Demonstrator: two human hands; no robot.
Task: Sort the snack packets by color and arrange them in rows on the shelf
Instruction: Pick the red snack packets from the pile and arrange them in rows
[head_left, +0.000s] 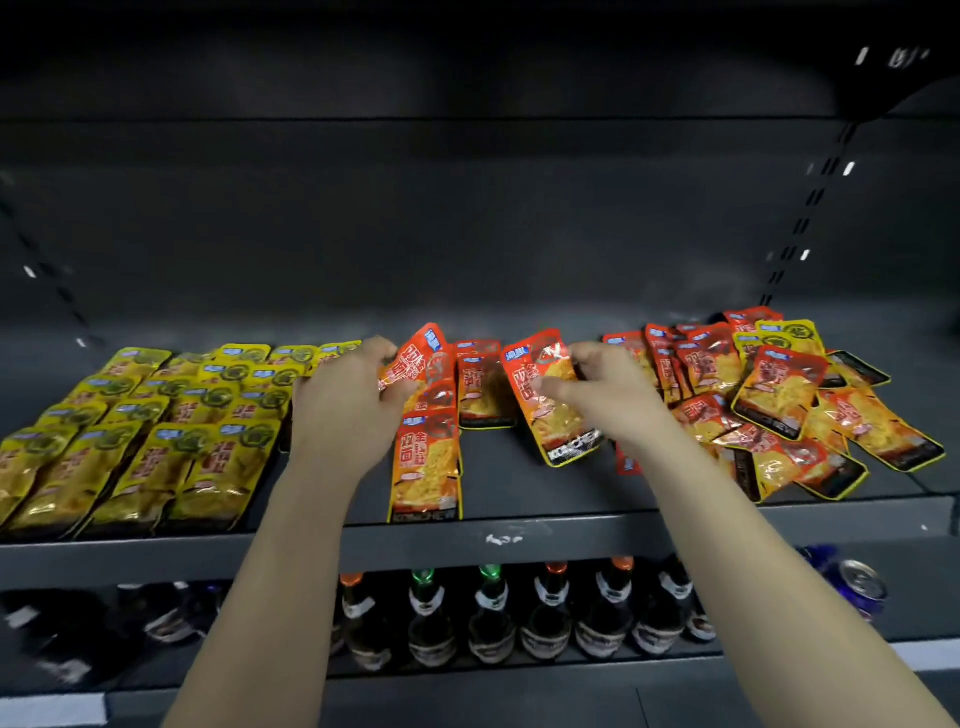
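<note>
Two hands, each holding a red packet, between sorted yellow rows and a loose heap

On the dark metal shelf (519, 535), glossy yellow foil snack packets (140, 441) lie in tidy rows at the left. The left hand (348, 400) curls its fingers round a red-orange foil packet (421, 358) lifted over the started red column (426, 467). The right hand (608, 389) pinches a second red packet (550, 400) between thumb and fingers, long axis front to back (slightly tilted). Bare shelf lies just under it, so this hand looks nearer the next slot. The unsorted red heap (779, 400) sits farther right.
</note>
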